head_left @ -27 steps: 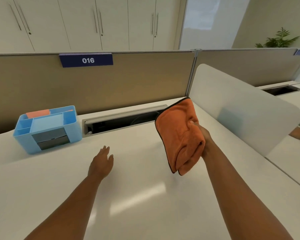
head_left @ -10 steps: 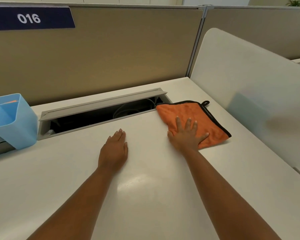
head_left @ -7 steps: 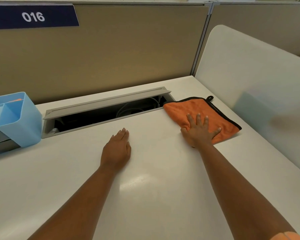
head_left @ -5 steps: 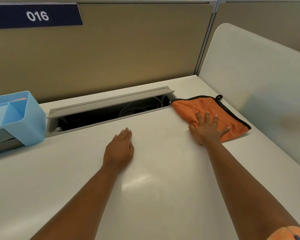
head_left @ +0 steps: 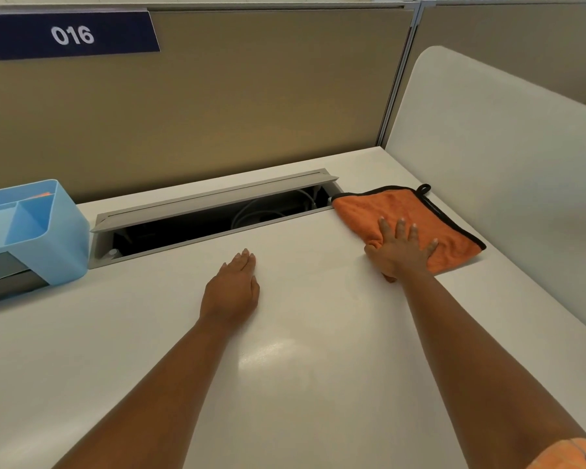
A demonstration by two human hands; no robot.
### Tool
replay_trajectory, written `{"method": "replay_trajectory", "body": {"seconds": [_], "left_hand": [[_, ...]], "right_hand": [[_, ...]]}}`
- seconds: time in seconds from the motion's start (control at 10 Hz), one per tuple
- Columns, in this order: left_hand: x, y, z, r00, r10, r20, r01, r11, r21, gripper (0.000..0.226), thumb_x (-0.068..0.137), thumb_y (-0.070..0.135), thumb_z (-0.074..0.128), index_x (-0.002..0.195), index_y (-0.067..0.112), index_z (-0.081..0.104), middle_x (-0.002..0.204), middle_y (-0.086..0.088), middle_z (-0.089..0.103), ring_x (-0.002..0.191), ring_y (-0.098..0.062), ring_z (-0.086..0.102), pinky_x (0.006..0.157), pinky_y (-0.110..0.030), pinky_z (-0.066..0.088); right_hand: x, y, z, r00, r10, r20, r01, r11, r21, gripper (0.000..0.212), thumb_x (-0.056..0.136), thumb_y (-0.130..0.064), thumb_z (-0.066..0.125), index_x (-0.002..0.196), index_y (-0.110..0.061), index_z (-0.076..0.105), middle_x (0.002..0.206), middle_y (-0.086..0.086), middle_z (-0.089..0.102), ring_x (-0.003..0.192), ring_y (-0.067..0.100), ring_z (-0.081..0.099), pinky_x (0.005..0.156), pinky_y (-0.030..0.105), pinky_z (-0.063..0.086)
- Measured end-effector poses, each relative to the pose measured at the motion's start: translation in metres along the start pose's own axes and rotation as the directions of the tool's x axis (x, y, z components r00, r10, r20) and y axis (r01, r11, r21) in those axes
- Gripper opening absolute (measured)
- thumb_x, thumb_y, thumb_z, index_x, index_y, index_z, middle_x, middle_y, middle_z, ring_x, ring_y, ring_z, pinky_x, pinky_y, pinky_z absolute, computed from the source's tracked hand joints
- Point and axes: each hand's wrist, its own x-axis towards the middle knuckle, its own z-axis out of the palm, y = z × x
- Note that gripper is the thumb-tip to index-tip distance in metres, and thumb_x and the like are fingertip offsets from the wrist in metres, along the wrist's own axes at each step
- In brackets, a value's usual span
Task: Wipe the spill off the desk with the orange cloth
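Observation:
The orange cloth (head_left: 410,211), edged in black with a small loop, lies flat on the white desk (head_left: 285,384) at the far right, just beside the right end of the cable slot. My right hand (head_left: 401,248) presses down on its near left part, palm flat and fingers spread. Left of it, my left hand (head_left: 232,286) rests flat on the bare desk with fingers together and nothing in it. I cannot make out any spill on the glossy white surface.
An open cable slot (head_left: 210,214) with a raised grey lid runs along the back of the desk. A light blue desk organiser (head_left: 31,231) stands at the far left. A tan partition (head_left: 234,96) closes the back and a white divider (head_left: 494,164) the right.
The cloth, earlier held up in the air in my right hand, now lies spread on the desk under my flat palm. Over the last second it has hardly shifted. My left hand stays put.

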Motion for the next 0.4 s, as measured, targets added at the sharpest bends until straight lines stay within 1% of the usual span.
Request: {"method": "replay_trajectory", "body": {"seconds": [0.1,0.2,0.3,0.4], "left_hand": [[0.002,0.001,-0.002,0.999,-0.011,0.040,0.011,1.000,0.016,0.048,0.096,0.019,0.026,0.143,0.013,0.019,0.155,-0.003,0.018,0.142,-0.016,0.019,0.116,-0.029,0.016],[0.004,0.002,-0.010,0.988,-0.024,0.150,0.022,1.000,0.017,0.049,0.097,0.023,0.025,0.144,0.012,0.014,0.156,-0.004,0.014,0.143,-0.017,0.016,0.117,-0.030,0.014],[0.003,0.002,-0.021,0.985,-0.027,0.170,0.026,1.000,0.012,0.053,0.098,0.028,0.024,0.144,0.011,0.004,0.157,-0.006,0.005,0.145,-0.019,0.006,0.118,-0.033,0.006],[0.005,0.006,-0.038,0.998,-0.006,0.067,0.005,1.000,0.023,0.057,0.097,0.028,0.026,0.144,0.011,-0.001,0.157,-0.007,0.000,0.145,-0.020,-0.001,0.119,-0.034,0.002]], "right_hand": [[-0.006,0.000,0.004,1.000,-0.022,0.002,0.022,1.000,0.019,0.077,0.089,-0.063,0.029,0.148,-0.027,-0.005,0.159,0.009,-0.012,0.145,0.030,-0.013,0.109,0.062,-0.013],[-0.009,0.000,0.000,0.996,-0.011,0.087,0.007,0.999,0.043,0.080,0.088,-0.067,0.024,0.149,-0.024,-0.004,0.159,0.009,-0.012,0.145,0.029,-0.013,0.111,0.061,-0.011],[-0.012,-0.005,-0.011,0.998,-0.012,0.069,0.005,0.995,0.095,0.080,0.090,-0.064,0.023,0.149,-0.015,0.000,0.159,0.009,-0.005,0.146,0.027,-0.008,0.114,0.056,-0.007],[-0.014,-0.012,-0.020,0.998,-0.054,-0.028,0.056,0.992,0.112,0.079,0.093,-0.059,0.025,0.149,-0.008,0.002,0.159,0.011,-0.002,0.147,0.025,-0.005,0.116,0.052,-0.003]]}}
